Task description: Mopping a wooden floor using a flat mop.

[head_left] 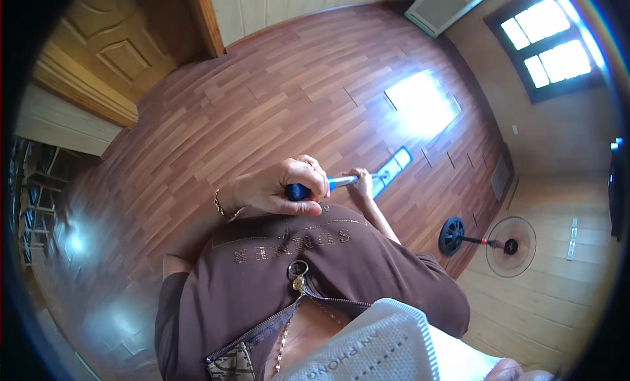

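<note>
My left hand (287, 186), a gold bracelet at its wrist, is wrapped round the dark blue grip at the top end of a flat mop's handle (342, 181). Further down the same pole, my right hand (359, 185) is closed round the shaft. The handle slants away from my chest toward the right. At its far end the flat mop head (392, 172), pale with a blue rim, lies on the wood-plank floor (262, 112). Part of the pole is hidden behind my fingers.
A standing fan (451, 235) is at the right by the wall. Bright window light (423, 105) glares off the floor beyond the mop head. A wooden door (125, 46) stands at the far left, a glossy rack-like piece (39, 191) below it. A white box-shaped unit (446, 8) sits at the far wall.
</note>
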The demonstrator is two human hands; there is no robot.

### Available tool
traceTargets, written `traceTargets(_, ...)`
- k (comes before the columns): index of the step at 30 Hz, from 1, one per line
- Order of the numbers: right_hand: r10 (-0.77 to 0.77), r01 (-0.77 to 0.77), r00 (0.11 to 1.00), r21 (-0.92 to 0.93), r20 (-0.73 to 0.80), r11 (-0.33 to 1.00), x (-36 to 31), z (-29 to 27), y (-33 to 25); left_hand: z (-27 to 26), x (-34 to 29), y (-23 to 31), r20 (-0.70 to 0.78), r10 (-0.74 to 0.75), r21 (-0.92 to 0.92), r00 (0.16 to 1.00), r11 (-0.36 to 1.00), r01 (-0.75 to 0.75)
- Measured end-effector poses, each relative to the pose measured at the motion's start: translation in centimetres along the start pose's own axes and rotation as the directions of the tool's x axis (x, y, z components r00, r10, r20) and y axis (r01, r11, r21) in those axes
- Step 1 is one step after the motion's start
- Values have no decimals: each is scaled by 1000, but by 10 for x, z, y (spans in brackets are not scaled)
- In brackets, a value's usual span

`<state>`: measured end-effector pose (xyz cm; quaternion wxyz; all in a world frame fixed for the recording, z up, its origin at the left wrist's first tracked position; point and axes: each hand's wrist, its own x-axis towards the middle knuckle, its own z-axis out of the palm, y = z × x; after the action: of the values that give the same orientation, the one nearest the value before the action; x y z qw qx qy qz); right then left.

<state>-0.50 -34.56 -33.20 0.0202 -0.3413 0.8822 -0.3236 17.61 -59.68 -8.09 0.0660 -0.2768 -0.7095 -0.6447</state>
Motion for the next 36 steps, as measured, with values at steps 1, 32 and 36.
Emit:
traceTargets(1,39,-39,999,5,0,999,-4,1,-17,-8,-6,5,17,11,-36,1000,999,-10)
traceTargets(32,-722,528,582,501,374,685,267,215,-268,-146,-131,101,-564,-69,375,823,866,330)
traceTargets(36,-817,477,440,674,372,564,289,256,-320,-163,-135,118,-681,20,473,732,774,420)
